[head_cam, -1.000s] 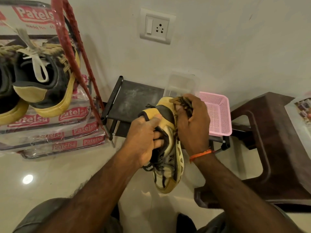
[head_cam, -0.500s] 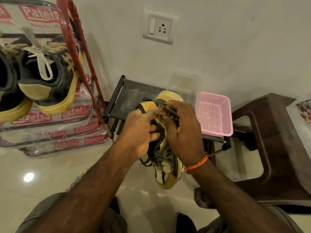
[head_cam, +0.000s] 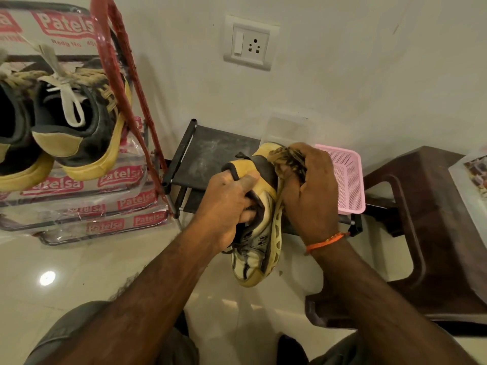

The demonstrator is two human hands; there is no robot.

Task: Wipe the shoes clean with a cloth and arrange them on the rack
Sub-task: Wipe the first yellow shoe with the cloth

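**Shoe upright in the left hand, cloth working the heel from the right**

While the left hand [head_cam: 226, 206] clamps the shoe [head_cam: 259, 219] by its collar — fingers curled inside the opening, thumb across the yellow heel tab — the right hand [head_cam: 311, 196] is bunched tight around a crumpled cloth [head_cam: 286, 159] and presses it against the heel end and sole edge. Neither hand is loose; both are full.

And look how the shoe lies: its long axis runs near-vertical in the view, heel up and away towards the wall, toe hanging down towards the person over the pale floor [head_cam: 79, 272]. The patterned sole faces right, straight at the cloth hand, so the cloth sits at the top right of the shoe with the whole length of the sole below it. My read — the next stroke wants to run downward along that axis, heel to toe, with the left hand simply bracing.

For the arranging, the geography matters. The low black shelf [head_cam: 210, 154] sits just behind the shoe, closer to the left hand's side. Up on the left, a red-framed rack [head_cam: 118, 75] already carries a pair of dark, yellow-soled shoes [head_cam: 76, 122]. A pink basket [head_cam: 345, 180] stands behind the right hand, a brown stool [head_cam: 434, 219] further right.
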